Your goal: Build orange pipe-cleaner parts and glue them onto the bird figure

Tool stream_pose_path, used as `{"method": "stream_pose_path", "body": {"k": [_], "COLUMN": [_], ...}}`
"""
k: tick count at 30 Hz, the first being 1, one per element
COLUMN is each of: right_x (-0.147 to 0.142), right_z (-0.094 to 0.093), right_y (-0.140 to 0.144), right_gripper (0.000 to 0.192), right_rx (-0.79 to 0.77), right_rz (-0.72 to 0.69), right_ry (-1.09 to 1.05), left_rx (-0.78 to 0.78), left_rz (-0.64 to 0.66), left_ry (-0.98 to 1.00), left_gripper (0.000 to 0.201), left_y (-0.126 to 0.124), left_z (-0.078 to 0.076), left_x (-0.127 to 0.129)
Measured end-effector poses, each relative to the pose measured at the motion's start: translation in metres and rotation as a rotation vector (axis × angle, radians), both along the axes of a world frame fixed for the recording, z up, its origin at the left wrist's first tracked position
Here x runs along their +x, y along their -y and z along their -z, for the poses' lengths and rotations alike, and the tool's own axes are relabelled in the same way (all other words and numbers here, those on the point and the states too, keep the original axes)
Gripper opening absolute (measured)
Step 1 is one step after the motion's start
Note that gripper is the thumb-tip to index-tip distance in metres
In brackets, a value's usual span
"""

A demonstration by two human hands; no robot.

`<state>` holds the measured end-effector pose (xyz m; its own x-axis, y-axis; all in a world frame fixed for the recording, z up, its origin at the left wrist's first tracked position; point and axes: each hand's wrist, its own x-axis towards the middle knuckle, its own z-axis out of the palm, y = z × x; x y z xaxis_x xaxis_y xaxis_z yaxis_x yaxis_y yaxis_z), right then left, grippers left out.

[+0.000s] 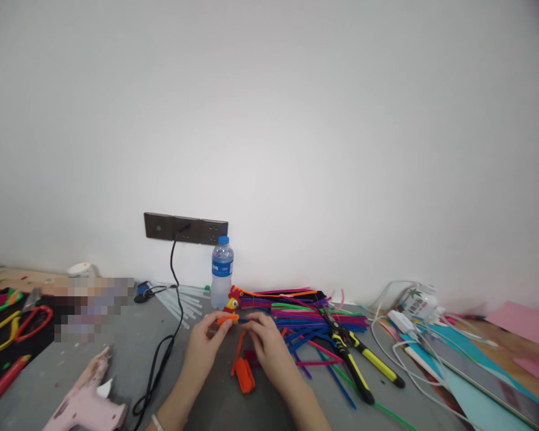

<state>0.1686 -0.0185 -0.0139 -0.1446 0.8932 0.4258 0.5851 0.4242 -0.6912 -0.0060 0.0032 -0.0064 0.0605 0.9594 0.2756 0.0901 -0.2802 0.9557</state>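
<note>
A small pipe-cleaner figure [232, 302], red and yellow and fuzzy, stands at the far middle of the grey table [206, 395], just in front of the water bottle [221, 272], and an orange pipe cleaner [227, 319] is held level just below it. The left hand [205, 345] pinches the orange end between thumb and forefinger, while the right hand [266, 342] is closed around the other end, where a dark blue piece shows at its fingertips; the two hands nearly meet over the table. Below and between them lies a folded orange piece [244, 375], flat on bare grey surface with open room toward the near edge. To the right the space is crowded: a heap of pipe cleaners [296, 311] in pink, purple, green and blue spreads along the wall, and black-and-yellow cutters [354, 356] lie slantwise just beside the right wrist. Farther right, white cables [399, 347] loop over coloured paper sheets [471, 365]. To the left, a black cord [168, 335] drops from the dark wall socket strip [185, 228] and runs down past the left forearm, and a pale pink glue gun [87, 395] rests near the front corner. Clear glue sticks [182, 305] lie behind the cord, and scissors with yellow and red handles [13, 326] sit at the far left.
</note>
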Motion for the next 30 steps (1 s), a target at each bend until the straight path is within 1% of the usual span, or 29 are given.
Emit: {"method": "stream_pose_path", "body": {"k": [3, 5, 7, 10, 15, 18, 20, 22, 27, 30], "right_x": [-0.003, -0.005, -0.005, -0.001, 0.002, -0.002, -0.006, -0.007, -0.007, -0.006], "right_z": [0.006, 0.008, 0.008, 0.005, 0.002, 0.007, 0.01, 0.011, 0.002, 0.002], "right_y": [-0.001, -0.002, -0.004, -0.005, -0.003, -0.003, -0.004, -0.005, -0.004, -0.004], "right_gripper": [0.04, 0.039, 0.033, 0.024, 0.024, 0.021, 0.019, 0.019, 0.021, 0.018], "right_rx": [-0.02, -0.032, -0.048, -0.071, -0.071, -0.085, -0.082, -0.061, 0.029, 0.018], "right_rz": [-0.004, 0.025, 0.062, 0.099, 0.035, 0.082, 0.123, 0.133, 0.105, 0.096], "right_ry": [0.209, 0.287, 0.328, 0.367, 0.42, 0.45, 0.451, 0.43, 0.282, 0.213], "left_rx": [0.007, 0.02, 0.036, 0.064, 0.096, 0.09, 0.083, 0.086, 0.167, 0.217], "left_rz": [0.018, 0.037, 0.042, 0.007, -0.024, -0.036, -0.039, -0.04, -0.081, -0.111], "left_ry": [-0.039, -0.083, -0.137, -0.212, -0.238, -0.245, -0.247, -0.23, -0.161, -0.124], "left_gripper": [0.026, 0.026, 0.026, 0.023, 0.025, 0.026, 0.027, 0.027, 0.024, 0.023], "left_y": [0.001, 0.001, 0.001, 0.0, 0.002, 0.003, 0.003, 0.003, 0.007, 0.01], "left_z": [0.001, 0.003, 0.005, 0.007, 0.004, 0.002, 0.003, 0.003, -0.002, -0.007], "left_x": [0.001, 0.002, 0.002, 0.002, 0.002, 0.003, 0.004, 0.006, 0.006, 0.004]}}
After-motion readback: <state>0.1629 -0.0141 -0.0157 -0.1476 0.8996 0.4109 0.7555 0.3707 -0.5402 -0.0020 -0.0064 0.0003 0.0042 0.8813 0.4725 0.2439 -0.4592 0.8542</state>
